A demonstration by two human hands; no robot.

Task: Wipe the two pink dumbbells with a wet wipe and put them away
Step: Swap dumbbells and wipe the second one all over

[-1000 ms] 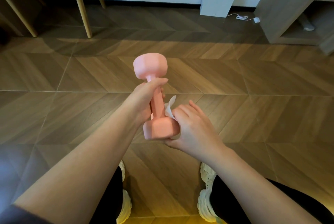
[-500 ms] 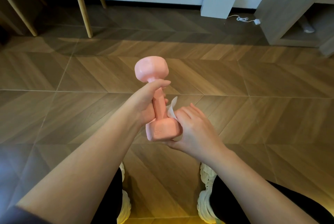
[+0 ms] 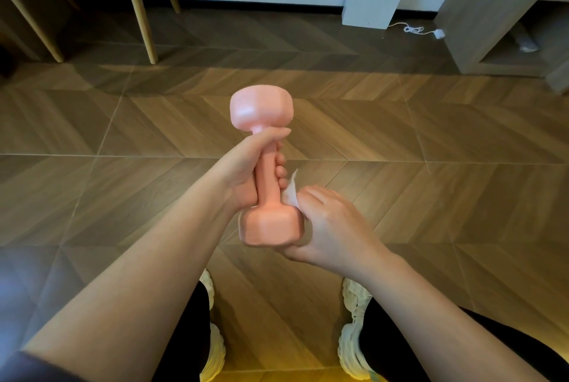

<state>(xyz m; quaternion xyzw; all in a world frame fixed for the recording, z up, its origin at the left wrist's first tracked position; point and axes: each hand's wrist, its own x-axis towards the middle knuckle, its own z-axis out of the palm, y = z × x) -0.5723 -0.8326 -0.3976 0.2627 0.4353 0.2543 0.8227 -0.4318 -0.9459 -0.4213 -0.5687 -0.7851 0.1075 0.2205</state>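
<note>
One pink dumbbell [image 3: 264, 172] stands roughly upright in the air in front of me, above the wooden floor. My left hand [image 3: 246, 166] grips its handle, fingers wrapped round the bar. My right hand [image 3: 326, 224] holds a white wet wipe [image 3: 291, 192] and presses it against the right side of the dumbbell's near, lower head. Most of the wipe is hidden under my fingers. No second dumbbell is in view.
Below me are my two white shoes [image 3: 354, 332] on the herringbone wood floor [image 3: 431, 166]. Wooden chair legs [image 3: 138, 6] stand at the back left, a white box [image 3: 369, 3] with a cable by the wall, and a low wooden shelf unit [image 3: 498, 12] at the back right.
The dumbbell has turned slightly in my left hand and now stands more upright. My right hand has shifted the wipe a little along the lower head.
</note>
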